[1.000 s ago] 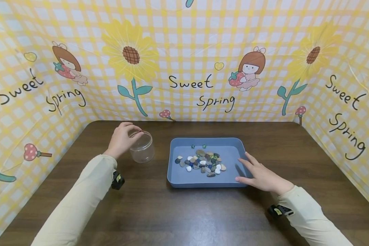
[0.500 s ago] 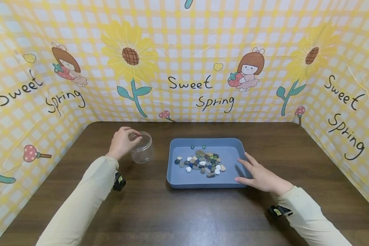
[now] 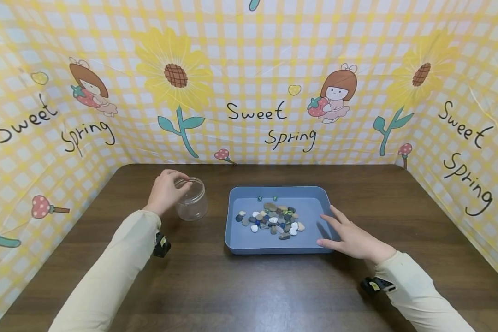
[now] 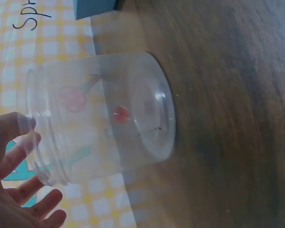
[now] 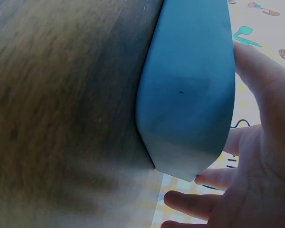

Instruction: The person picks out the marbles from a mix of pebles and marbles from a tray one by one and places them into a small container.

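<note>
My left hand (image 3: 166, 191) is over the mouth of a clear plastic jar (image 3: 192, 207), which stands upright on the table. In the left wrist view, thumb and index finger sit close together at the rim, a small gap between them, the other fingers loose. A small red piece (image 4: 121, 114) shows through the jar wall (image 4: 99, 156), below the fingers and apart from them. My right hand (image 3: 354, 235) rests at the right end of a blue tray (image 3: 240, 242), fingers spread and fairly straight. Mixed pebbles (image 3: 274, 220) lie in the tray.
Two small green pieces (image 3: 260, 198) lie along the tray's far side, apart from the pebble pile. The brown wooden table (image 3: 249, 295) is bounded at the back and sides by a yellow checked cloth (image 3: 249, 60).
My left hand has lowered slightly at the jar's mouth, and the red bit seen earlier at its fingertips now shows lower, inside the jar's outline. Right hand and tray stay put.
</note>
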`<state>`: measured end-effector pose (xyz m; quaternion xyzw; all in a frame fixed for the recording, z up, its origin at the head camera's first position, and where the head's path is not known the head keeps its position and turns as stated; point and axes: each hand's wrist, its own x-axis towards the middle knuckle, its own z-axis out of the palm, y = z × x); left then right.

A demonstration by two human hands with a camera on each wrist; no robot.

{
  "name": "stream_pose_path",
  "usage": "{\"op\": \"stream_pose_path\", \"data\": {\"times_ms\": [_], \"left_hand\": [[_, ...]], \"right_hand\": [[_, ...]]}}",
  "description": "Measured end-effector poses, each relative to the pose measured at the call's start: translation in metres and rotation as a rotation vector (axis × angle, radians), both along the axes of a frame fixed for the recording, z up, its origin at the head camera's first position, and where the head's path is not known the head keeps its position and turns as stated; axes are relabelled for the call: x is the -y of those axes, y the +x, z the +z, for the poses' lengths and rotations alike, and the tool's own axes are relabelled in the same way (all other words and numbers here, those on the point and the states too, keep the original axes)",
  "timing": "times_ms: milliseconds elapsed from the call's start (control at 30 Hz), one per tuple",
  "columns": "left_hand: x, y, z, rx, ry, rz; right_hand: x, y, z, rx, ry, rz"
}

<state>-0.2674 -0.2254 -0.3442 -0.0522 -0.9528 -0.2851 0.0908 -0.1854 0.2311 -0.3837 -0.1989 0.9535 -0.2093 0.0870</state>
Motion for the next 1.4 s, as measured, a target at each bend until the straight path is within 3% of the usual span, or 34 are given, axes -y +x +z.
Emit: {"op": "stream_pose_path", "data": {"times_ms": [200,333,667,967,1167,1400], "left_hand": [[-0.019,-0.001,0.010,-0.111,0.045,-0.082],[-0.039,0.002,0.020,-0.136,0.083,-0.152],[-0.088,0.004,0.031,-0.125,0.150,-0.363],[-0.125,-0.002,0.035,-0.061,0.235,-0.459],[-0.140,-0.010,0.028,-0.019,0.278,-0.500],[-0.147,-0.024,0.004,0.078,0.226,-0.570]], "right_hand": [[0.000,0.000,0.000,0.002,0.001,0.000],[0.001,0.000,0.001,0.007,-0.003,0.002],[0.001,0.000,0.002,0.018,-0.006,-0.002],[0.000,-0.001,0.002,0.017,-0.007,-0.003],[0.000,0.001,0.003,0.025,-0.017,-0.006],[0.000,0.001,0.001,0.030,-0.022,-0.006]]}}
